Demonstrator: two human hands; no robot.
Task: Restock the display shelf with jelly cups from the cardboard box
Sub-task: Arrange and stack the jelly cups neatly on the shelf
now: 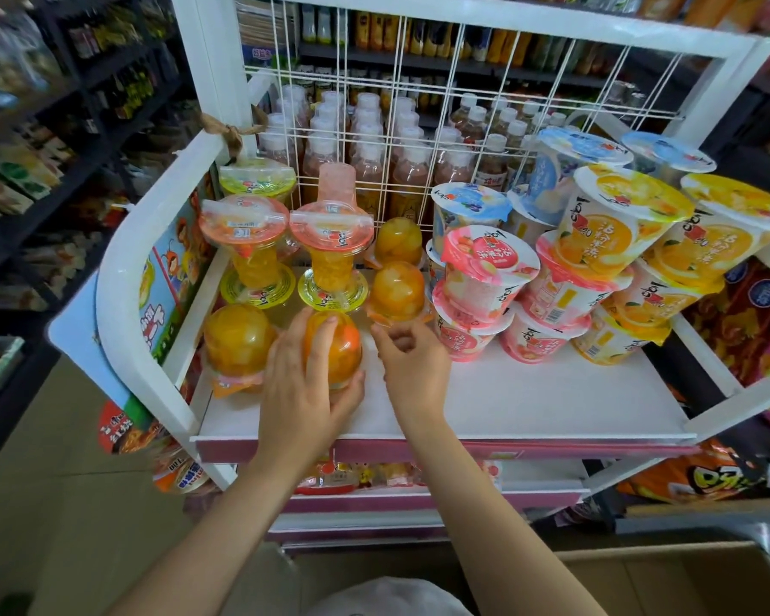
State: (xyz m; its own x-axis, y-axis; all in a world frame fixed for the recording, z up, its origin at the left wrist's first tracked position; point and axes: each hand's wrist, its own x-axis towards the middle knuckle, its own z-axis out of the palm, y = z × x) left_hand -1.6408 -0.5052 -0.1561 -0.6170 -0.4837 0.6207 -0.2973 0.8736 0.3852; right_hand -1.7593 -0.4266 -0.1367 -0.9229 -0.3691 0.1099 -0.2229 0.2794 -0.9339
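Note:
My left hand [303,393] grips an orange jelly cup [341,349] standing upside down on the white display shelf [530,402]. My right hand [412,371] hovers just right of it with loosely curled fingers, holding nothing, right below another orange jelly cup [397,292]. A third orange cup [237,342] stands to the left, and a fourth [399,240] at the back. A corner of the cardboard box [667,580] shows at the bottom right.
Stacked pink, orange and blue tubs [574,269] fill the shelf's right half. Two tall stacks of cups [330,255] stand behind the orange ones. A white wire grid [419,126] backs the shelf, bottles behind it. Bare shelf surface lies front right.

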